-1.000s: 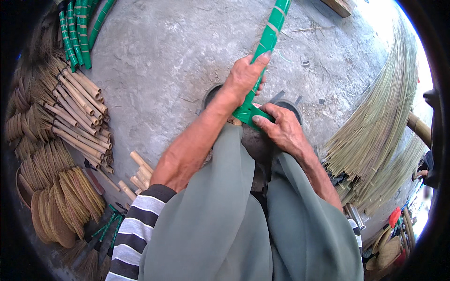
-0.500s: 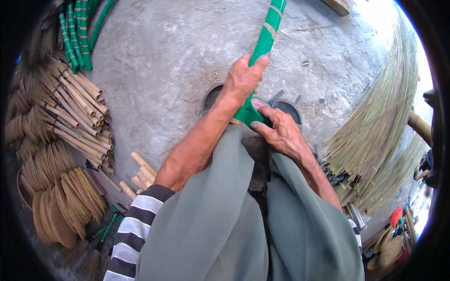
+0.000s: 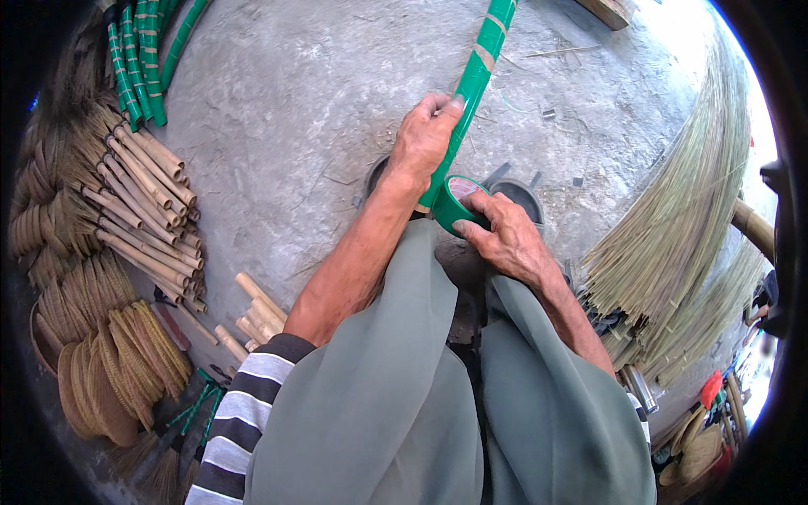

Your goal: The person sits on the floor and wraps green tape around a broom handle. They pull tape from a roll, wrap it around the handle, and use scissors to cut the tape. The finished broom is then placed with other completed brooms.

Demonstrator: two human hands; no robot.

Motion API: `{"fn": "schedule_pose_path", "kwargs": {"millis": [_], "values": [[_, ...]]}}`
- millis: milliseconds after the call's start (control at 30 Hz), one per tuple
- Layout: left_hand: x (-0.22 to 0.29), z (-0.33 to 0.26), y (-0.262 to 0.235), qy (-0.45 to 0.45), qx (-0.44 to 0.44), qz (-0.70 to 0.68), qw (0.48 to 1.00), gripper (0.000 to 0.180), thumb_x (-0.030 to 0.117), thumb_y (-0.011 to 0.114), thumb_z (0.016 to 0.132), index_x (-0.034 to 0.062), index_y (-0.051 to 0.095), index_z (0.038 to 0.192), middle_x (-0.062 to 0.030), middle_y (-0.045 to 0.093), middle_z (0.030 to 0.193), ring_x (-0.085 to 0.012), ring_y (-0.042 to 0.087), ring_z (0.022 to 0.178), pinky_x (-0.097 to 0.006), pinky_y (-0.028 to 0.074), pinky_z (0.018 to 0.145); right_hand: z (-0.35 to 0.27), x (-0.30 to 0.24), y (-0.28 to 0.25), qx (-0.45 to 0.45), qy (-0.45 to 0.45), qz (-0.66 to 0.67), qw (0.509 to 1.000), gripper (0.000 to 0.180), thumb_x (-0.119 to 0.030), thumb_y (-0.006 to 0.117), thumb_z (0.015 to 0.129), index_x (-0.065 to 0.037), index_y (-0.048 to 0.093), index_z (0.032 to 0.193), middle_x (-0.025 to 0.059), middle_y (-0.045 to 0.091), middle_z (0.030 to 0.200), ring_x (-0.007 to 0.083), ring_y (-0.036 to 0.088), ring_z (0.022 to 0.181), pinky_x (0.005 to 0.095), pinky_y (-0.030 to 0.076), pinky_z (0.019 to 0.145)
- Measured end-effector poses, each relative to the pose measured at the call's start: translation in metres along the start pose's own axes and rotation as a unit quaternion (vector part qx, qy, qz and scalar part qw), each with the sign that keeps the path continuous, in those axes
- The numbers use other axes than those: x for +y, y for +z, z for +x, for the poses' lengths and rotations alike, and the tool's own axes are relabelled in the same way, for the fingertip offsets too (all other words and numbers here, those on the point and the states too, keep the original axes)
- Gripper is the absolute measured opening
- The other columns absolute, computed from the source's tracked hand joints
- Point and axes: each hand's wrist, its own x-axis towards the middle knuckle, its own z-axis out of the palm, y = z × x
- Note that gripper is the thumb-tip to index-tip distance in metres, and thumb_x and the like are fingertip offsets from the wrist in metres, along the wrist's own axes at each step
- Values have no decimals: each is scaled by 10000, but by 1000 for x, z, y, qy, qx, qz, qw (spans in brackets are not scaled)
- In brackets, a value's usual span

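Note:
My left hand (image 3: 423,141) is closed around a long pole (image 3: 476,84) wrapped in green tape, with bare tan bands showing between some turns. The pole slants from the top of the view down to between my knees, where its bare lower end peeks out. Closed on a roll of green tape (image 3: 448,217), my right hand (image 3: 510,237) has its thumb and fingers at the roll's near side. The roll sits right against the pole's lower end, just below my left hand.
On the left lie bundled bamboo-handled brooms (image 3: 151,202), coiled braided fibre (image 3: 118,362) and green-wrapped handles (image 3: 145,59). Short bamboo pieces (image 3: 259,307) rest beside my left forearm. Long dry bristles (image 3: 673,219) spread at the right. A wooden block (image 3: 608,12) lies at the far edge.
My left hand has shifted slightly left along with the pole, which has turned so its tan bands sit differently. The tape roll has tilted, showing more of its green side.

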Motion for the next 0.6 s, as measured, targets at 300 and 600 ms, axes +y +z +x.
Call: {"fn": "schedule_pose_path", "kwargs": {"millis": [300,600], "values": [[15,-15,-1,-113,-127,-155,973,658,673,492,1100,41,618,1231,-37,641,759,-135,608,591,-309,533,531,5,12,3,10,33,127,991,367,-332,723,1005,-19,743,1195,251,741,1009,410,708,954,485,544,882],[25,-14,-6,-20,-58,1,998,557,497,802,988,31,641,1246,-27,673,864,-109,630,715,-290,550,617,6,7,10,6,-3,64,998,393,-308,751,979,7,732,1214,267,735,989,414,732,951,484,554,850]]}}
